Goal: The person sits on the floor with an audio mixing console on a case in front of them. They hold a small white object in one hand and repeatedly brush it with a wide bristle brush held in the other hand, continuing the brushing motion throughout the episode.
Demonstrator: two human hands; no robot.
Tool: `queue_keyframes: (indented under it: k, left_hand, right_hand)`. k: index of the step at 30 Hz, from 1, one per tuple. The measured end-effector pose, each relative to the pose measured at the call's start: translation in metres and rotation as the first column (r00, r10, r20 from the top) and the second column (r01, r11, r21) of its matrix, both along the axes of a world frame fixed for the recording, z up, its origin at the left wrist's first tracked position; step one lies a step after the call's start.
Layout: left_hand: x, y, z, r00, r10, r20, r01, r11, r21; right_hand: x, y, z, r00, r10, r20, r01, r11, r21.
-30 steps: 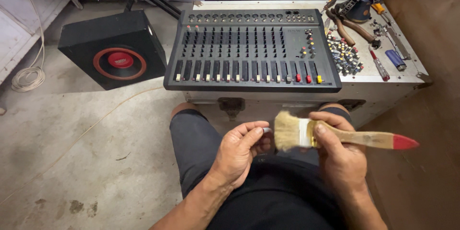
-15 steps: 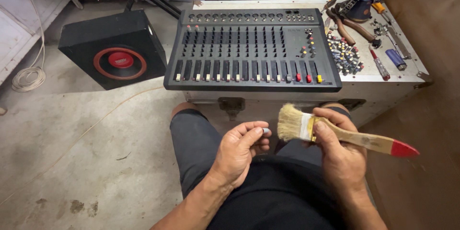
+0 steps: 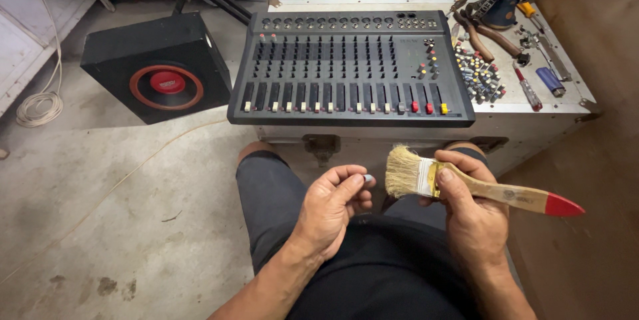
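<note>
My right hand (image 3: pixel 466 210) grips a flat paintbrush (image 3: pixel 419 175) with pale bristles, a metal band and a wooden handle with a red tip, bristles pointing left. My left hand (image 3: pixel 331 208) pinches a small grey knob cap (image 3: pixel 367 177) between thumb and fingertips, a short gap from the bristles. Both hands hover over my lap in dark shorts. Just ahead lies a dark grey audio mixer (image 3: pixel 349 67) with rows of faders and knobs, resting on a metal case (image 3: pixel 532 123).
A pile of loose small knobs (image 3: pixel 478 73), pliers (image 3: pixel 486 30), a screwdriver (image 3: pixel 527 87) and a blue lighter (image 3: pixel 550 80) lie on the case to the right of the mixer. A black speaker box (image 3: pixel 160 67) with a red cone stands on the concrete floor at left. White cable (image 3: pixel 36 103) coils far left.
The brush and my left hand have drawn apart: earlier the bristles touched the knob cap in my left fingers, now there is a gap. The brush has shifted slightly right.
</note>
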State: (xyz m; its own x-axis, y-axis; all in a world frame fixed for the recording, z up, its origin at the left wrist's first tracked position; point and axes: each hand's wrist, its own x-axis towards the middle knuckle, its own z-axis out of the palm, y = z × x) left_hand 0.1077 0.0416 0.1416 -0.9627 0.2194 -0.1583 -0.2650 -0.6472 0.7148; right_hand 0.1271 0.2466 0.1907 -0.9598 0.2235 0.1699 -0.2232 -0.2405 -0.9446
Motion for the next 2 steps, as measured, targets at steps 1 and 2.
queue_keyframes:
  k: [1,2]
  left_hand:
    - [-0.0008,0.0008,-0.0022,1.000,0.006,-0.003,-0.006,1.000,-0.005]
    - [-0.0011,0.0015,-0.0047,1.000,0.012,-0.006,-0.012,1.000,-0.010]
  right_hand:
    - [-0.0001,0.0008,-0.0001,1.000,0.000,0.006,0.000,1.000,0.001]
    - [0.0000,0.0017,-0.0001,1.000,0.001,0.013,-0.001,1.000,0.003]
